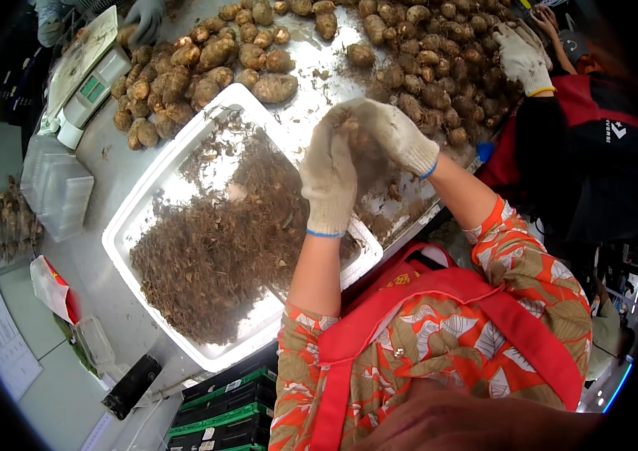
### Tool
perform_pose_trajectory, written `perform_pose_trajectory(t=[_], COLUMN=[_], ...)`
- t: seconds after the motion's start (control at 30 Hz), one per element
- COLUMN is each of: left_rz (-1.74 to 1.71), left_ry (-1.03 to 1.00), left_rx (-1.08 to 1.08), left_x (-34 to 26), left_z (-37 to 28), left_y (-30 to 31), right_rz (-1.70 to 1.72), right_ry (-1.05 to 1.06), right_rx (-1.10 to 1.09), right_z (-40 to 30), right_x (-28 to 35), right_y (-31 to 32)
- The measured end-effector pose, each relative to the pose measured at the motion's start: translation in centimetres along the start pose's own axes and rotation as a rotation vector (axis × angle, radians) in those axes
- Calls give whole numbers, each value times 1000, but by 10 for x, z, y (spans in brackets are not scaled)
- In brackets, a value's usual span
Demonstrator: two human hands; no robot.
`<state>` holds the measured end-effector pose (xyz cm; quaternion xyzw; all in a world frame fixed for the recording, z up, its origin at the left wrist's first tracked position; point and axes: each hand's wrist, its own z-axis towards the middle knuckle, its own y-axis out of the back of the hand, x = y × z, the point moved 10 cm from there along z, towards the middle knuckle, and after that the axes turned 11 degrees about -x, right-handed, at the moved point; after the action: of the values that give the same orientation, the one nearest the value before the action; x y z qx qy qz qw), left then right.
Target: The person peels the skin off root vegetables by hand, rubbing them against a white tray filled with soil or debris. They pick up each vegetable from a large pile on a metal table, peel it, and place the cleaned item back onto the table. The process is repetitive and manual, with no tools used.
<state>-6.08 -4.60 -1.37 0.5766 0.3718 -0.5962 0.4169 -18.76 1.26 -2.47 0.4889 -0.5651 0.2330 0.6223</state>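
Observation:
My left hand (pixel 327 175), in a knitted glove with a blue cuff edge, reaches over the right side of a white plastic tub (pixel 144 197). My right hand (pixel 397 135), gloved alike, curls in from the other side. Between them they grip a brown, hairy taro corm (pixel 348 128), mostly hidden by the fingers. Dark blur hangs under the right palm. Loose brown root fibres and skin scraps (pixel 223 253) fill much of the tub. Beyond my hands, a large heap of taro corms (pixel 432 62) covers the metal table; another pile (pixel 184 79) lies behind the tub.
Left are a digital scale (pixel 85 93), clear plastic boxes (pixel 60 180) and a black cylinder (pixel 132 386). Green-edged black crates (pixel 223 411) stand below the table edge. A co-worker's gloved hand (pixel 522 56) touches the right heap; another person's grey-gloved hand (pixel 147 21) is at top left.

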Motion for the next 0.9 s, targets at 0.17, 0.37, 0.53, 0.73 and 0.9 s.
perform_pose_trajectory(t=[0.17,0.37,0.53,0.73,0.9], left_rz=[150,13,-57,-255,-509], left_ry=[26,106,149,276,640], left_rx=[-48,-24,112,168,47], left_x=[7,18,1,28,63], left_z=[1,3,3,3,0], left_y=[10,12,-9,-10,0], right_rz=[190,636,508,653,181], right_ry=[-287,-579,-633,-480,-55], right_rx=[103,191,-25,66,86], right_z=[-15,-18,-22,-20,-6], right_x=[8,-11,-6,-5,23], right_y=[-9,-26,-14,-17,2])
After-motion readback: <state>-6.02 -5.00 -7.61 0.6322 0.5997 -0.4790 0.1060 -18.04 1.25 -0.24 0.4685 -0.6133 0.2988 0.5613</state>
